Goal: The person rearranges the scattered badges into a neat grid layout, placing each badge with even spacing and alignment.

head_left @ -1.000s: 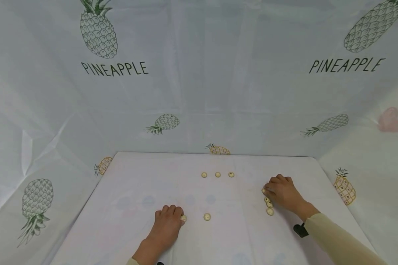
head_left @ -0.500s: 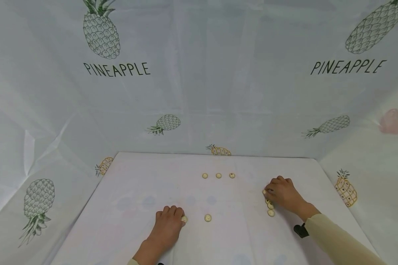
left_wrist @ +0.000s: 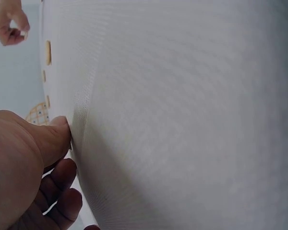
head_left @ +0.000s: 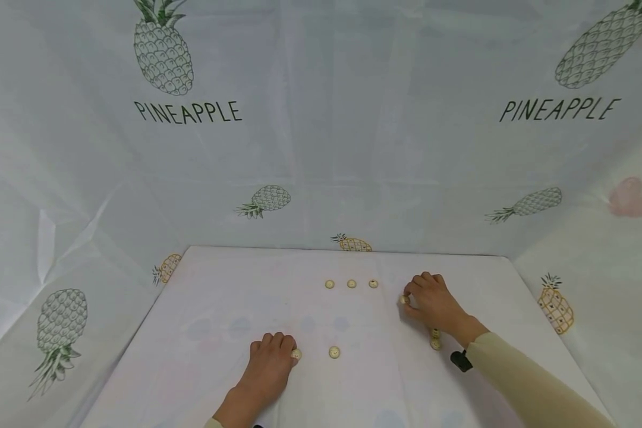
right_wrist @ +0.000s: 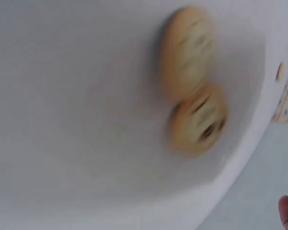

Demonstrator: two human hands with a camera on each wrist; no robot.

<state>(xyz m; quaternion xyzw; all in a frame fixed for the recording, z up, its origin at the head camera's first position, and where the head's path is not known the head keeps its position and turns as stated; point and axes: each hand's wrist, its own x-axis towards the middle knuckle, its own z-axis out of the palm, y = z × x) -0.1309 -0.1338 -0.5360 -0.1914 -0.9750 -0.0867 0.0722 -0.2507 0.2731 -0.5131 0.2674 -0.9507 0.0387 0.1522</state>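
My left hand (head_left: 268, 366) pinches a small round wooden disc (head_left: 296, 354) at the table's front, between thumb and fingers. To its right lies another wooden disc (head_left: 334, 352). Held slightly up over the right part of the table, my right hand (head_left: 433, 303) pinches a wooden disc (head_left: 404, 300) at its fingertips. Two dark-marked discs (right_wrist: 188, 52) lie touching in the right wrist view, partly beneath my right forearm. In the left wrist view the thumb (left_wrist: 55, 139) presses close to the surface, and the disc there is mostly hidden.
Three wooden discs stand in a spaced row near the back, with the middle disc (head_left: 351, 284) between its neighbours. The white table (head_left: 219, 297) has pale coloured spots. A white pineapple-print sheet (head_left: 348, 148) rises behind and at both sides.
My right hand has moved left and back with its disc, away from the others at the right. The left hand stays where it was.
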